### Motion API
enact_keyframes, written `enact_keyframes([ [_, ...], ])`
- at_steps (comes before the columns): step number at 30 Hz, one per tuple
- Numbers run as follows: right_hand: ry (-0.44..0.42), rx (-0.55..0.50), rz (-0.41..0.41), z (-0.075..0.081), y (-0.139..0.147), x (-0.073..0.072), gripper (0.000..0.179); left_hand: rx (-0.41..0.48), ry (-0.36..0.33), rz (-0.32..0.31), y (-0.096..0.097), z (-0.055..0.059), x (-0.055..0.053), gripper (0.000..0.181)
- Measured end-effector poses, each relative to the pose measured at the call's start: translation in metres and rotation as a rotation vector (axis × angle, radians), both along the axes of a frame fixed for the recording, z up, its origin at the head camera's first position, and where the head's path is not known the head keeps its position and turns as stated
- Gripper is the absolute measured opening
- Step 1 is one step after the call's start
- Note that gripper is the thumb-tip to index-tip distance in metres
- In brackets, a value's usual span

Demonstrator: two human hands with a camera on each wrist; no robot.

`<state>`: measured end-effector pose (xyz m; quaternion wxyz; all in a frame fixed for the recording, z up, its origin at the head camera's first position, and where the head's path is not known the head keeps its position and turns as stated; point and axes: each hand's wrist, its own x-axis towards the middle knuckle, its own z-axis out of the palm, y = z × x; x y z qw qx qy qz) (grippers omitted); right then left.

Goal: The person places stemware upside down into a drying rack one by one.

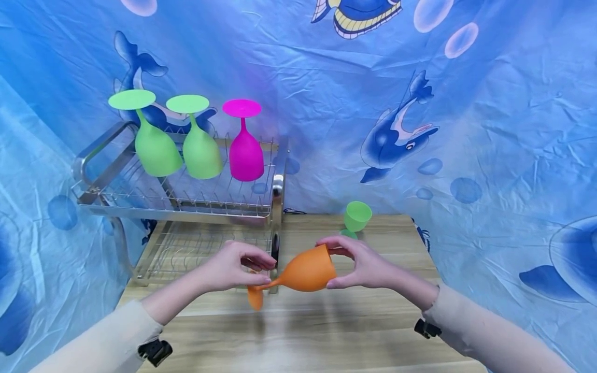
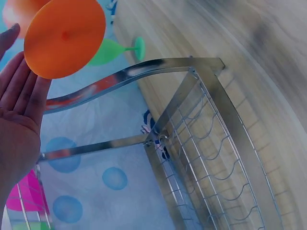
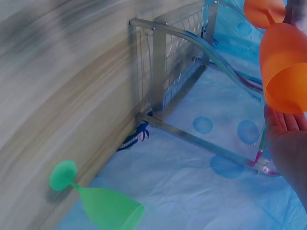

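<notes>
An orange wine glass (image 1: 308,270) is held on its side above the table, its rim to the right and its round foot (image 2: 64,38) to the left. My left hand (image 1: 233,267) holds it at the stem, thumb and fingers just inside the foot; in the left wrist view the foot hides the fingertips. With thumb and fingers on opposite sides of the bowl near the rim, my right hand (image 1: 361,264) grips the other end. Behind it, a green wine glass (image 1: 358,216) stands upright at the table's back edge.
A two-tier metal dish rack (image 1: 186,213) stands at the back left. Upside down on its upper tier are two green wine glasses (image 1: 157,150) (image 1: 202,154) and a magenta wine glass (image 1: 246,155). Blue sea-pattern cloth (image 1: 322,103) hangs behind the wooden table (image 1: 326,331).
</notes>
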<state>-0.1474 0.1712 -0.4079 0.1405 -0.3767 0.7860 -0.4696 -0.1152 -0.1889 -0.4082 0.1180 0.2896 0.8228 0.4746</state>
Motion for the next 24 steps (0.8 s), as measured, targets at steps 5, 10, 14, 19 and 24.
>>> enact_keyframes([
  [5,-0.054,-0.074,-0.016,-0.009,0.011,0.002,0.076,-0.017,0.032,0.081,-0.016,0.001,0.008,0.05],
  [10,-0.131,-0.165,-0.031,-0.023,0.021,0.006,0.072,0.043,0.019,0.098,-0.029,-0.004,0.012,0.059],
  [14,-0.26,-0.275,-0.036,-0.033,0.025,0.01,0.07,0.122,0.007,0.091,-0.036,-0.01,0.014,0.059],
  [19,-0.437,-0.422,-0.031,-0.041,0.024,0.015,0.065,0.174,-0.042,0.096,-0.042,-0.022,0.022,0.06],
  [24,-0.526,-0.535,-0.022,-0.048,0.018,0.021,0.059,0.219,-0.065,0.103,-0.033,-0.037,0.024,0.059],
])
